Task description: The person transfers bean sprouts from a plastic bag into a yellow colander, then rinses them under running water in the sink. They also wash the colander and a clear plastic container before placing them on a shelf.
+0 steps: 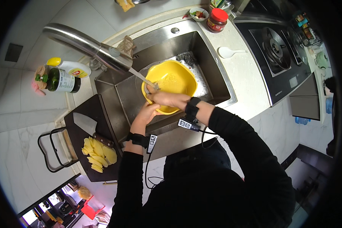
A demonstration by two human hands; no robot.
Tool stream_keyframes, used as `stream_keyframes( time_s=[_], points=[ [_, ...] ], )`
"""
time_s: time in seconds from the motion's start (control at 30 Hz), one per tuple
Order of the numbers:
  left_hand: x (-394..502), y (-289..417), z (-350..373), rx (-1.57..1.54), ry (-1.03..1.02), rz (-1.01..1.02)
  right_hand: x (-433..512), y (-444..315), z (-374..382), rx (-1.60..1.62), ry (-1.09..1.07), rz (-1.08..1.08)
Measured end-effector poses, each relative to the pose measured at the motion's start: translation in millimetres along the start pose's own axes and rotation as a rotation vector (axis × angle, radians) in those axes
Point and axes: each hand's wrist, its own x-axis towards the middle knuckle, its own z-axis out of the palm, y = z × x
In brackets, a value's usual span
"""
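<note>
A yellow plastic basin (185, 77) with a grid-patterned bottom is tilted over the stainless steel sink (219, 71). My left hand (147, 113) grips its near left rim from outside. Inside that same rim, my right hand (166, 98) reaches into the water stream (142, 77) running from the faucet (114, 55). Splashing water and the hand itself hide my right fingertips, so whether they hold anything is unclear. Some water lies on the basin's bottom.
Left of the sink, a dark cutting board (95, 171) carries a cleaver (85, 123) and sliced potatoes (98, 154). Bottles (64, 81) stand behind it. To the right are a white spoon (228, 52), a red-lidded jar (217, 20), a small bowl (199, 14) and a gas stove (262, 71).
</note>
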Motion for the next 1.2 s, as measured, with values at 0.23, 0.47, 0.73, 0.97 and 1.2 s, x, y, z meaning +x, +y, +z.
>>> stream_keyframes(
  time_s=[0.23, 0.47, 0.73, 0.97, 1.2],
  points=[
    [-1, 7, 2, -0.032, 0.031, 0.077, 7, -12, 10, 0.153, 0.283, -0.151],
    [-11, 4, 3, -0.100, 0.182, 0.058, 6, 0, 26, 0.045, 0.041, -0.179],
    [-8, -3, 8, 0.092, 0.091, 0.071, 27, -10, 11, 0.103, 0.660, -0.132],
    [-8, 4, 7, 0.077, 0.263, 0.031, 16, -4, 12, 0.063, 0.299, -0.208],
    [-17, 4, 10, 0.043, 0.254, 0.048, 10, -10, 18, -0.133, 0.059, -0.146]
  ],
)
